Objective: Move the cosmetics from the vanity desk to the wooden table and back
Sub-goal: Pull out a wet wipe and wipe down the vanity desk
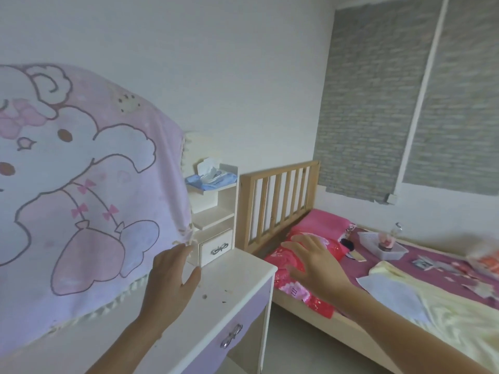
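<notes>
Blur softens the bed, where a pinkish bottle, perhaps a cosmetic, stands in a white basket. Our left hand hovers spread wide over the white table, beside its small drawer unit. Our right hand, likewise spread and holding nothing, hangs above red floral bedding.

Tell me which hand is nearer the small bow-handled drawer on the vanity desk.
Left. The left hand hovers just left of the small drawer, fingers almost at its corner; the right hand is farther right, over the red pillow.
</notes>
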Demonstrator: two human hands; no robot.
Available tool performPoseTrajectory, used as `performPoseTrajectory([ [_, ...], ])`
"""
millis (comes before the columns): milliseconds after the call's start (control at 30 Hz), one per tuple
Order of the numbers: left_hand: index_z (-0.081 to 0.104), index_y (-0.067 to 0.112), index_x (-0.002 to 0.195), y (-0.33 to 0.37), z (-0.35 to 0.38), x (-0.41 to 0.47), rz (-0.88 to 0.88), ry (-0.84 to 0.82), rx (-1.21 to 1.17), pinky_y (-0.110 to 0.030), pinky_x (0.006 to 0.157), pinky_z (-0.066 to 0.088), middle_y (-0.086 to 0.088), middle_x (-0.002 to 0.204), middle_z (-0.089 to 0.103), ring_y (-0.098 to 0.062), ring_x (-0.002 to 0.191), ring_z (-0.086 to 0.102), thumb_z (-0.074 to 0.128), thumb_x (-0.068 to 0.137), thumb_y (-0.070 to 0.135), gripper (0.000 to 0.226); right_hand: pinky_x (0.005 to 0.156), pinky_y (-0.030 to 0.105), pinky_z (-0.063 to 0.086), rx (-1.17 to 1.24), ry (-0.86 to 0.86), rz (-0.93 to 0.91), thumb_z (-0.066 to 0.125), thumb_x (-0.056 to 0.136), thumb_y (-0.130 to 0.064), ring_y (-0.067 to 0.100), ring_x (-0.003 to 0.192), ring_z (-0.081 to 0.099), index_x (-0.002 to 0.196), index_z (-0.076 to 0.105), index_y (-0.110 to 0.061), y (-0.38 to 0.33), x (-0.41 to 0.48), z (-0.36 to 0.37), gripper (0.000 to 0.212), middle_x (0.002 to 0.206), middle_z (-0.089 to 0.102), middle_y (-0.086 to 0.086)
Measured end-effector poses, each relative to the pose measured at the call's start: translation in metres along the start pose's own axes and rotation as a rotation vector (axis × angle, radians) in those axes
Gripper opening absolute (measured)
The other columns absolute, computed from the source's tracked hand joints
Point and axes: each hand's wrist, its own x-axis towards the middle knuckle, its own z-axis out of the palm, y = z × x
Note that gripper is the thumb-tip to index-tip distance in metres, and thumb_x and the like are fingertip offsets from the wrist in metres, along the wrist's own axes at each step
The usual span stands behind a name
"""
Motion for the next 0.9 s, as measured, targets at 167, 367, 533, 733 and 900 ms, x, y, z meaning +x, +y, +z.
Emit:
performPoseTrajectory([
  [167,0.056,0.012,0.116,0.002,0.056,0.061,-0.001,-0.02,0.065,-0.037,0.079,0.041,-0.004,0.112,0.059,-0.032,0.106,0.045,0.051,0.081,0.035,0.042,0.106,0.038,0.034,0.025,-0.015,-0.01,0.054,0.09,-0.026,0.021,0.126,0.036,0.131,0.046,-0.017,0.071,0.06,0.016,0.042,0.134,0.046,0.003],
  [367,0.053,0.012,0.123,0.017,0.117,0.149,0.006,0.015,0.198,-0.038,0.094,0.04,-0.003,0.126,0.053,-0.027,0.121,0.039,0.026,0.072,0.056,0.073,0.101,0.033,0.037,0.07,0.042,-0.059,0.052,0.091,-0.025,0.019,0.125,0.04,0.135,0.041,-0.019,0.161,0.138,0.019,0.046,0.135,0.047,0.001],
  [533,0.05,0.013,0.126,0.006,0.158,0.208,-0.086,0.041,0.268,-0.035,0.097,0.037,-0.002,0.13,0.051,-0.024,0.123,0.038,0.026,0.072,0.059,0.075,0.1,0.027,0.034,0.083,0.048,-0.155,0.047,0.094,-0.03,0.014,0.124,0.04,0.138,0.037,-0.024,0.217,0.204,0.039,0.046,0.129,0.052,-0.003],
  [733,0.052,0.011,0.123,-0.041,0.187,0.253,-0.235,0.055,0.331,-0.038,0.095,0.037,-0.004,0.128,0.053,-0.027,0.122,0.038,0.015,0.059,0.063,0.09,0.099,0.027,0.034,0.047,-0.035,-0.248,0.042,0.095,-0.031,0.017,0.125,0.036,0.133,0.043,-0.023,0.234,0.294,0.092,0.039,0.131,0.049,-0.003],
  [900,0.049,0.012,0.126,-0.081,0.194,0.304,-0.291,0.066,0.38,-0.034,0.097,0.034,-0.004,0.13,0.05,-0.025,0.124,0.035,0.024,0.069,0.061,0.079,0.094,0.028,0.035,0.05,-0.06,-0.295,0.042,0.094,-0.028,0.019,0.119,0.039,0.124,0.052,-0.02,0.213,0.385,0.137,0.032,0.124,0.053,0.0],
])
